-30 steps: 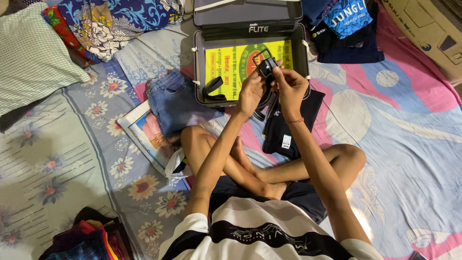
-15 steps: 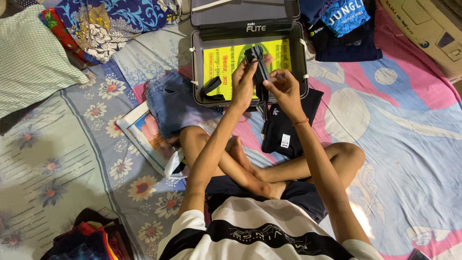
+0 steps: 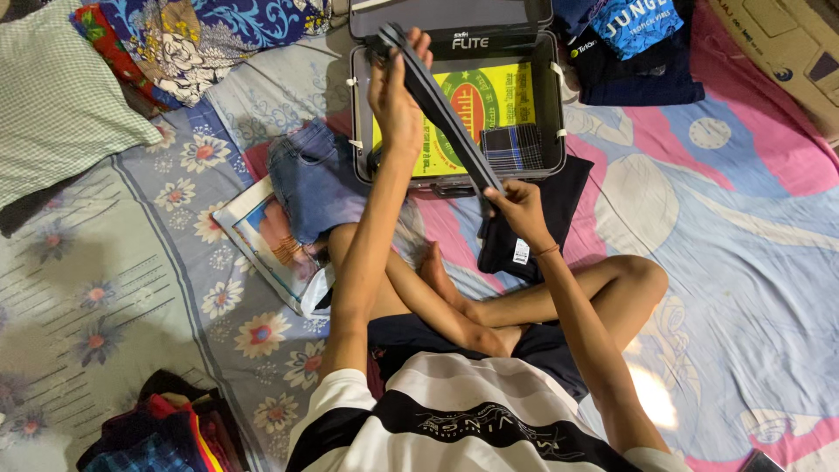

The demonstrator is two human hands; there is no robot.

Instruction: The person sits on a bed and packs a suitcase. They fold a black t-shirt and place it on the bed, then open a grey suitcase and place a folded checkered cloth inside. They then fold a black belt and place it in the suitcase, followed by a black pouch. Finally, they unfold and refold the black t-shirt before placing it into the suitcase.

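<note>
The person sits cross-legged on a flowered bedsheet (image 3: 131,288), in a black-and-white striped shirt (image 3: 463,419), both arms stretched forward. Nearest, at the lower left, lies a heap of dark and red clothes (image 3: 157,433). Beside the left knee a printed paper packet (image 3: 266,240) lies flat on the sheet, partly under a folded pair of blue denim shorts (image 3: 310,179). In front of the feet lies a black folded garment with a small white tag (image 3: 524,218), just below the case. The right hand (image 3: 522,205) is low, fingers closed in a pinch around the lower end of a long dark strap (image 3: 441,109). The strap runs taut and slanted up to the left hand (image 3: 398,92), which is raised, its fingers curled shut around the upper end, where the strap bends over. Strap and left hand hang over the open grey suitcase (image 3: 363,105), whose floor shows a yellow and green printed sheet (image 3: 476,109) with a folded dark checked cloth (image 3: 514,147) lying at its right side. Farther off are a checked green pillow (image 3: 61,96) at the left, a blue floral fabric (image 3: 218,39) near the top, a stack of dark and blue clothes (image 3: 629,44) right of the lid, and a cardboard box (image 3: 786,52) in the far corner.
</note>
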